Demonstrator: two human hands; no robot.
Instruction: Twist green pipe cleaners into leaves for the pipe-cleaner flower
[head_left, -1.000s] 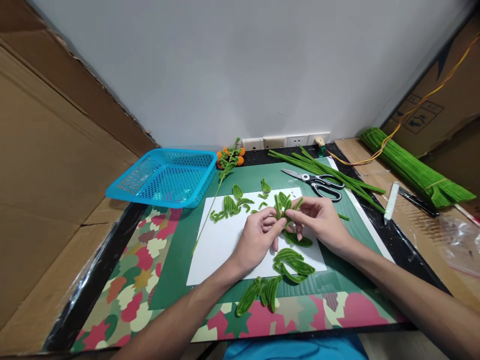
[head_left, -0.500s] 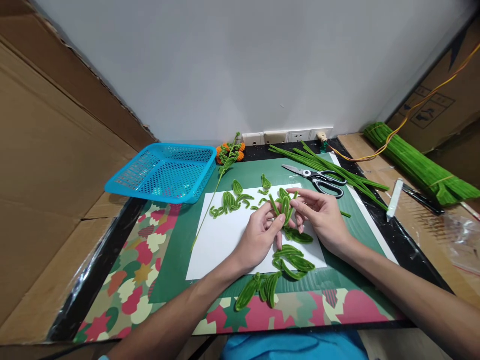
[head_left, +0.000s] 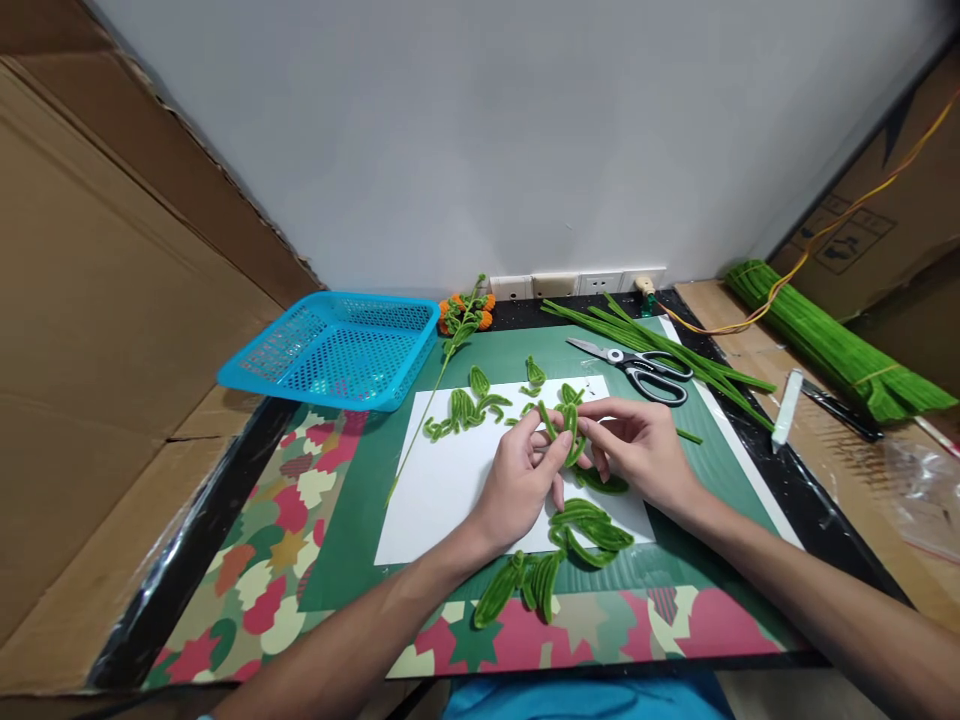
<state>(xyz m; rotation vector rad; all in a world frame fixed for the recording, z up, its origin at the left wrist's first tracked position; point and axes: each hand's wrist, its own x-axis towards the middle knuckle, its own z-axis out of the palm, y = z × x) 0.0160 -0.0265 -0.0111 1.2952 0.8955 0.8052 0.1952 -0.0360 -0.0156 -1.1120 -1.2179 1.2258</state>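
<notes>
Over the white sheet (head_left: pixel 450 480), both hands — left (head_left: pixel 521 478), right (head_left: pixel 645 450) — pinch a green leaf cluster (head_left: pixel 568 425).

both forearms were bare, with no sleeves, watch or rings to be seen. the left hand (head_left: pixel 525 480) and the right hand (head_left: pixel 645 450) wore no gloves, and the nails looked short and plain. a strip of bright blue clothing (head_left: pixel 585 695) showed at the bottom edge.
</notes>
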